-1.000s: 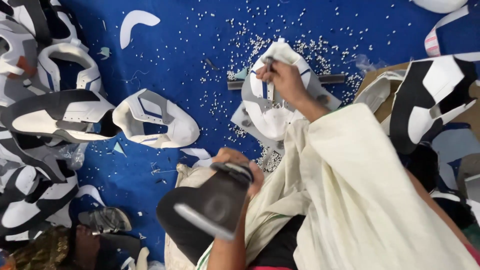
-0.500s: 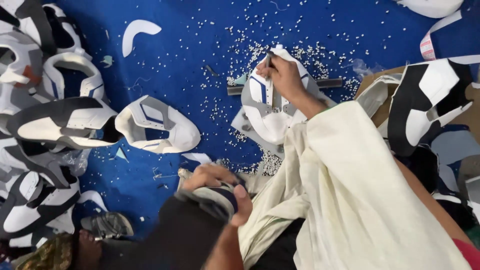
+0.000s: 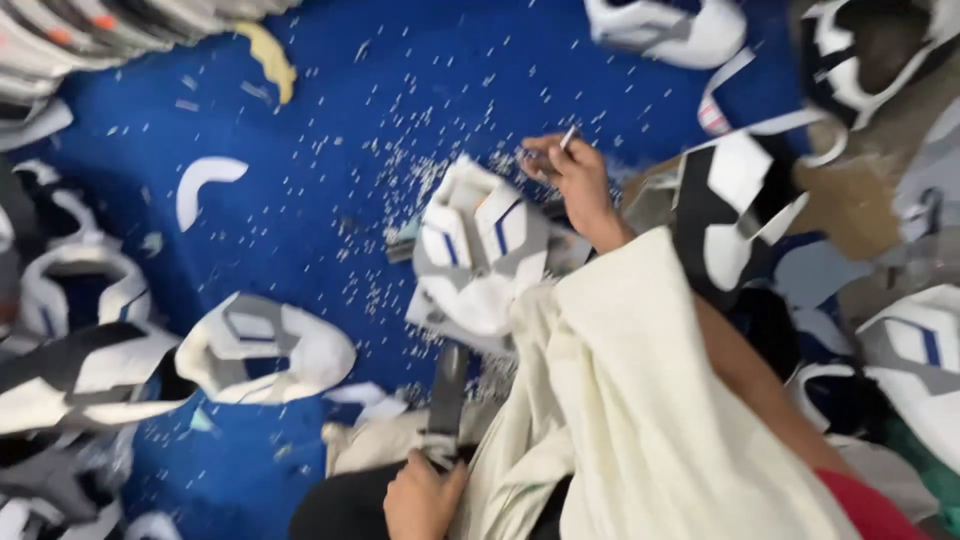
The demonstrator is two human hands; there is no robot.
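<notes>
Right hand (image 3: 578,180): fingers pinched around a thin metal tool (image 3: 566,139), held just beyond the top edge of the shoe upper.
Left hand (image 3: 420,497): closed on the near end of a flat dark strip (image 3: 445,392) (material cannot be told), low in the frame by the lap.
Shoe upper (image 3: 478,252): white and grey with blue stripes, lying on the blue surface (image 3: 330,130) in front of the person, between the two hands.
Surface: strewn with small white chips, thickest around the shoe upper.
Surroundings: another upper (image 3: 265,350) lies to the left; a black-and-white one (image 3: 735,205) to the right; a cream cloth (image 3: 640,420) covers the lap.
</notes>
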